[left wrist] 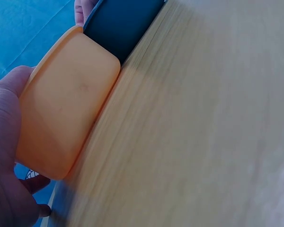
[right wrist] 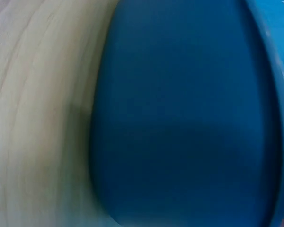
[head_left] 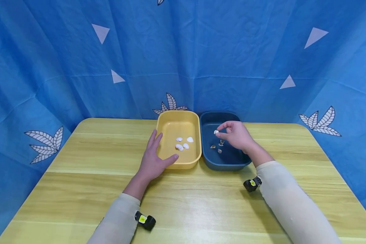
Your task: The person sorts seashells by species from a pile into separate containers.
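Observation:
My right hand (head_left: pixel 236 135) pinches a small whitish seashell (head_left: pixel 216 131) between thumb and fingertips, above the dark blue container (head_left: pixel 225 167). Several brownish shells (head_left: pixel 220 151) lie on that container's floor. Beside it on the left stands a yellow container (head_left: pixel 183 166) holding several white seashells (head_left: pixel 179 147). My left hand (head_left: pixel 152 162) rests at its near left corner, fingers spread along the left side and thumb over the front rim. In the left wrist view the thumb lies at the yellow rim. The blue wall fills much of the right wrist view, hiding the shells.
Both containers stand side by side near the back of a wood-grain table (head_left: pixel 201 206). A blue curtain (head_left: pixel 183 51) with leaf and triangle prints hangs right behind the table. Each forearm wears a small black camera (head_left: pixel 145 220) near the wrist.

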Motion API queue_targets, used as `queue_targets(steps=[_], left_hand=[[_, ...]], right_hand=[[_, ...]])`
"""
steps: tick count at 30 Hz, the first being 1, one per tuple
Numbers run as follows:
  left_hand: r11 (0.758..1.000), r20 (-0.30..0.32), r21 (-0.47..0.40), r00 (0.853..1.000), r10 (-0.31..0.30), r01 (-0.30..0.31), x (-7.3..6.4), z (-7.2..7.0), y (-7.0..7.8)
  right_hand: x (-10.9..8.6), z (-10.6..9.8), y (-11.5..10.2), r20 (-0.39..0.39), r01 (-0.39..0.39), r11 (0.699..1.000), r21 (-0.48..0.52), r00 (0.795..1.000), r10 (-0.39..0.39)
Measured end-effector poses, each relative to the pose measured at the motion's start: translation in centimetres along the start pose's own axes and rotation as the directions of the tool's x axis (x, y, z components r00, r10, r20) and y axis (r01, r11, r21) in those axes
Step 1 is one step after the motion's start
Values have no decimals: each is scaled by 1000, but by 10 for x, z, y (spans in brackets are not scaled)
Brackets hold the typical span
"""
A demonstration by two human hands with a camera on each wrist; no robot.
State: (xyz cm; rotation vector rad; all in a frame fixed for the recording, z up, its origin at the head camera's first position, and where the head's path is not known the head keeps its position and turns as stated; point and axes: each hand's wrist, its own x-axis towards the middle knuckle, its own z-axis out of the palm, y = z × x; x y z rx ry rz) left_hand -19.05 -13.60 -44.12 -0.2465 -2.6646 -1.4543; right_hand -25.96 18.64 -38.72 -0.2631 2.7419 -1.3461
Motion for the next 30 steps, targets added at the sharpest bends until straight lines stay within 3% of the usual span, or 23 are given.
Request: queue_targets(steps=[12, 30], left_hand=[[1000, -2, -5, 1000, 14, -14, 1, 1, -1], [1000, -2, 4, 1000, 15, -15, 0, 0, -2]], right_hand=[[5, 8, 6, -48, -40, 999, 11, 998, 41], [7, 11, 9, -14, -90, 996, 15, 996, 90]])
